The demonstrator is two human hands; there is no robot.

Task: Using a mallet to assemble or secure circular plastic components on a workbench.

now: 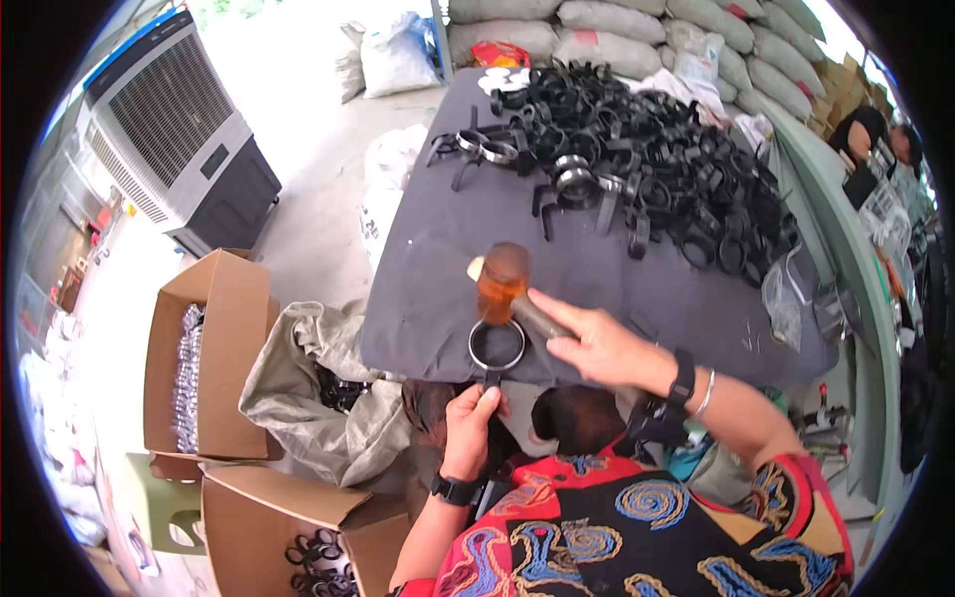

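My right hand (597, 346) grips the handle of a mallet (502, 279) with an orange-brown head, held over the near edge of the dark table (428, 289). Just below the mallet head sits a black ring part with a metal rim (496, 345). My left hand (470, 426) pinches the black stem of that ring from below, holding it at the table's edge. A black watch is on each wrist.
A big heap of black ring parts (647, 159) covers the far half of the table. To the left stand an open carton of shiny metal rings (189, 368), a grey sack (318, 388), another carton (298, 527) and a cooler fan (179, 129). Filled sacks (617, 30) are stacked behind.
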